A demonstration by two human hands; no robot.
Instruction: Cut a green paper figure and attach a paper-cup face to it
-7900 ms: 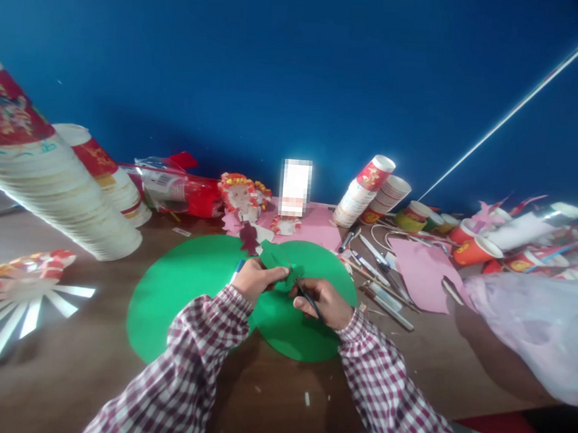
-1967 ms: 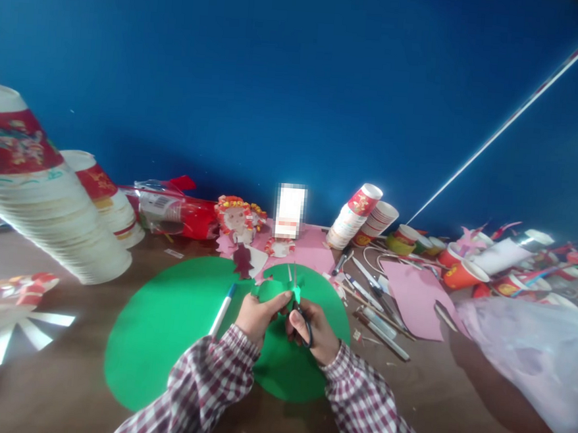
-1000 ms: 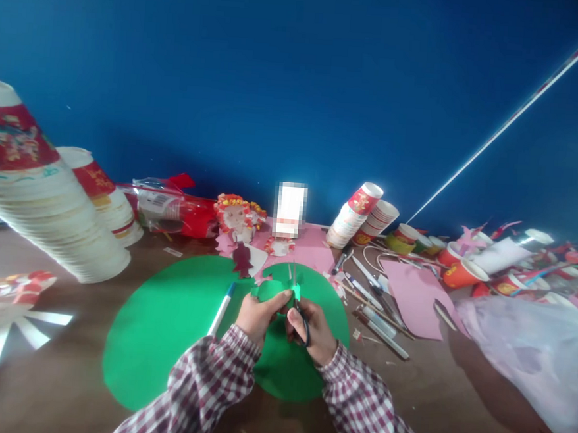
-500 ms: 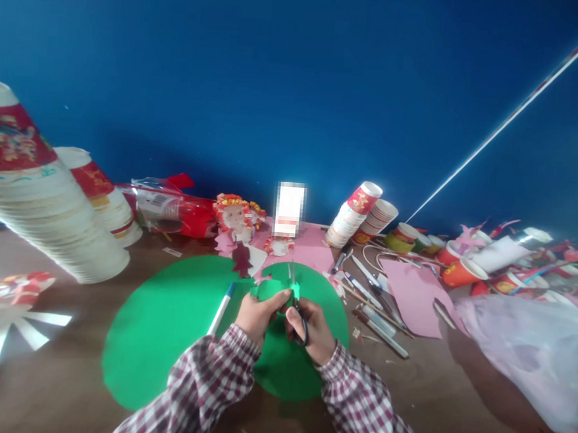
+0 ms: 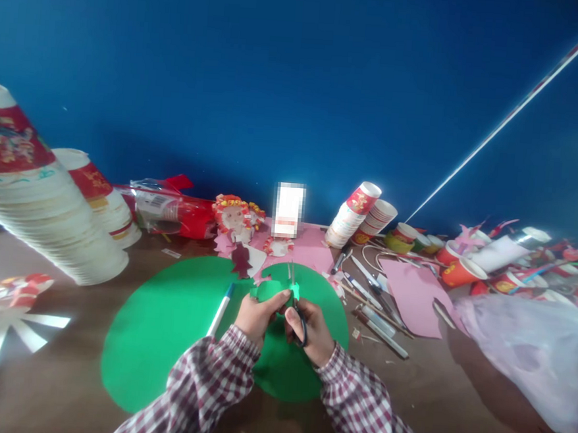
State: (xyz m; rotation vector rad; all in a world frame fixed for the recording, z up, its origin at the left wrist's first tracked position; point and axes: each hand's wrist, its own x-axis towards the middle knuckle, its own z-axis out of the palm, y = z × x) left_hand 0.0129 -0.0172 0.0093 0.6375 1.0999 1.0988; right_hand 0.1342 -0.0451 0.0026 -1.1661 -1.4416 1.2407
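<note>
Surrounding left fingers (image 5: pixel 279 300) pinching green paper (image 5: pixel 270 288) and right fingers (image 5: pixel 294 318) gripping scissors (image 5: pixel 304 326) are cups (image 5: pixel 344 227), pens (image 5: pixel 360 290) and sheets (image 5: pixel 410 301).

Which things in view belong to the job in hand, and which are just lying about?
In use:
scissors, in right hand
green paper piece, in left hand

Lying about, seemingly:
blue-capped marker
large green sheet, perhaps related stock
pink sheet at right
tall cup stack at left
plastic bag
</note>
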